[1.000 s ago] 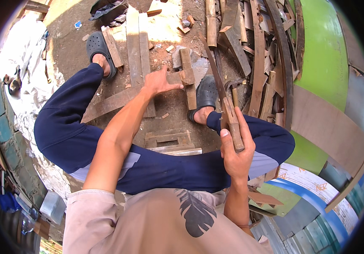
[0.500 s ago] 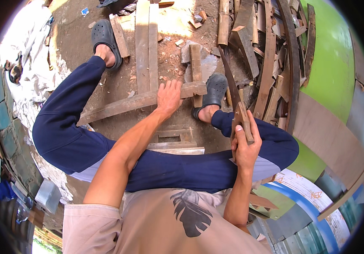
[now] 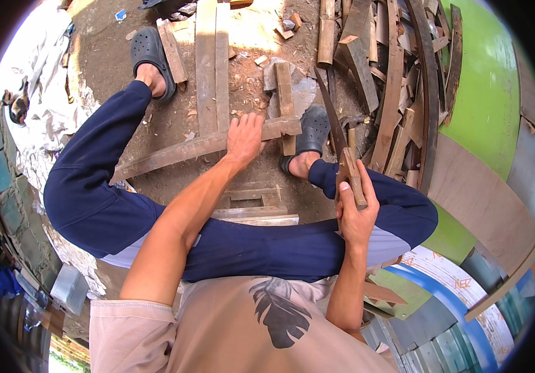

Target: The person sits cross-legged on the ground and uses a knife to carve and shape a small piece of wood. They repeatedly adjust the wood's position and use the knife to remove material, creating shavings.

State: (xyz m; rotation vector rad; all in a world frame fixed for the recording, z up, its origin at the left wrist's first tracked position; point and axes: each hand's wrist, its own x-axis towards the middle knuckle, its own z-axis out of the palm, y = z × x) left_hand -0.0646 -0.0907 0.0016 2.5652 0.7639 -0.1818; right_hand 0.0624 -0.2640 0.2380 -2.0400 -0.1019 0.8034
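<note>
My left hand [image 3: 246, 138] is wrapped over a long wooden beam [image 3: 174, 153], pressing near its right end. That end lies across a shorter wood block [image 3: 285, 93], while the far-left end comes down beside my left knee. In my right hand [image 3: 357, 217] is a handsaw [image 3: 336, 118], gripped by its wooden handle [image 3: 352, 179]. Its dark, narrow blade points up and away from me, just right of my right shoe [image 3: 315, 127]. Blade and beam are apart, with the shoe between them.
Two long boards [image 3: 206, 68] run away from me beyond the beam. Scrap timber [image 3: 392, 81] is heaped at the right, next to a green panel [image 3: 482, 68]. A small wooden frame [image 3: 252, 199] lies near my legs. White cloth [image 3: 37, 143] covers the left side.
My right hand and the saw have shifted slightly left, and the saw handle has turned a little. My left hand keeps its place on the beam.
</note>
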